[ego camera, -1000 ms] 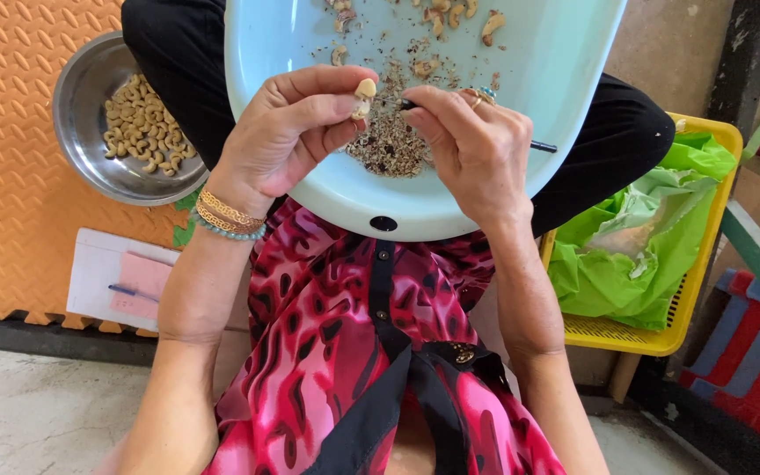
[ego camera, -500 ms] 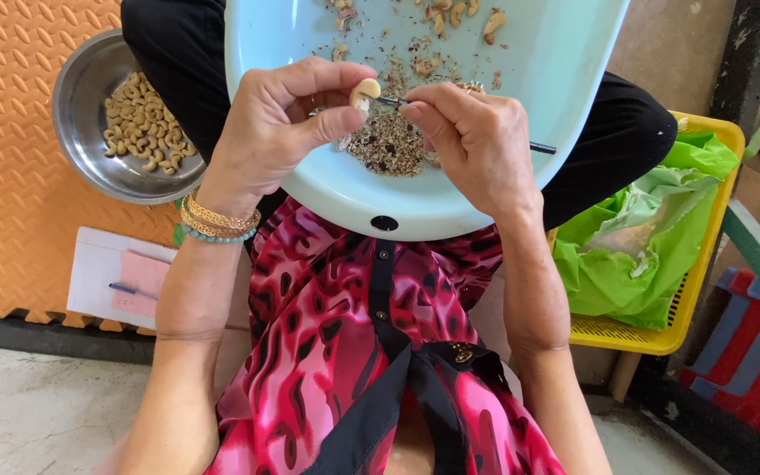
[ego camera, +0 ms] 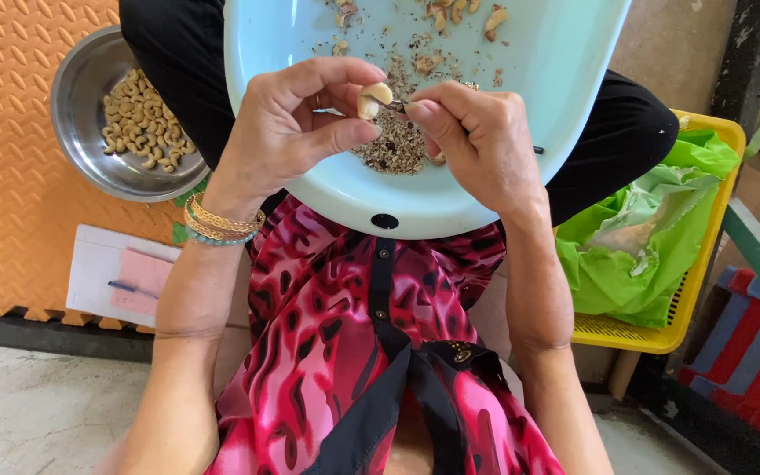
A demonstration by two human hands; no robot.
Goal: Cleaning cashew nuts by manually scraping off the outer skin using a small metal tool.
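Left hand: I see my left hand (ego camera: 296, 132) pinching a pale cashew kernel (ego camera: 373, 98) between thumb and fingertips, over the light blue basin (ego camera: 556, 79).
Right hand: my right hand (ego camera: 477, 141) has its grip closed on a thin metal pick (ego camera: 395, 105), the tip touching the kernel.
Basin: on my lap, with a heap of husk bits (ego camera: 393, 149) under the hands.
Left side: steel bowl (ego camera: 76, 114) of peeled cashews (ego camera: 142, 119) on the orange mat (ego camera: 10, 176).
Right side: yellow basket (ego camera: 661, 330) with a green bag (ego camera: 635, 246).

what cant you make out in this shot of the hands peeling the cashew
Head view only:
- Small tool in the right hand: fingers hide all but its tip, kind unclear.
- Cashew in the left hand: underside hidden by the thumb.
- Pale blue tray: far end cut off by the top edge.
- Green bag: contents hidden.
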